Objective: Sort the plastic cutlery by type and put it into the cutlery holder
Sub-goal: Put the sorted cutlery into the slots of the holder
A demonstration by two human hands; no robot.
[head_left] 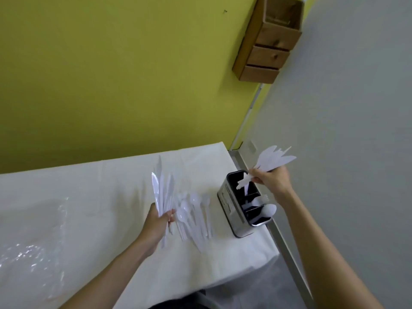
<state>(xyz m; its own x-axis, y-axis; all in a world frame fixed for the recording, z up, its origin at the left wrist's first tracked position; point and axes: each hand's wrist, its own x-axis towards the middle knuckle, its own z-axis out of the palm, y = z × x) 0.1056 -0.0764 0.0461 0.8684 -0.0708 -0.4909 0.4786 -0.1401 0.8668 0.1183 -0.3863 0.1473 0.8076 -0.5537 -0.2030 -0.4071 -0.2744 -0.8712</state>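
Above the cutlery holder (245, 204), a fan of knives (270, 161) is clamped in the right hand (270, 180), handles down over the far compartment. More knives (162, 197), probably, are gripped by the left hand (158, 221); spoons (192, 216) lie beside on the table (89, 197). Lowering is required next.

Shows a yellow-green wall (100, 74) well beyond the left fingers (170, 214). Meets a pale grey wall (356, 97) in a corner above the right fingers (256, 178). Carries a small wooden drawer unit (267, 43) high over those same fingers, mounted on the yellow-green side. Spreads a white-clothed table (100, 186) beneath both sets of fingers, with crinkled clear plastic (33, 253) well to the left of them. Leaves a grey floor (278, 286) nearer than the fingers. Glints softly on the plastic.
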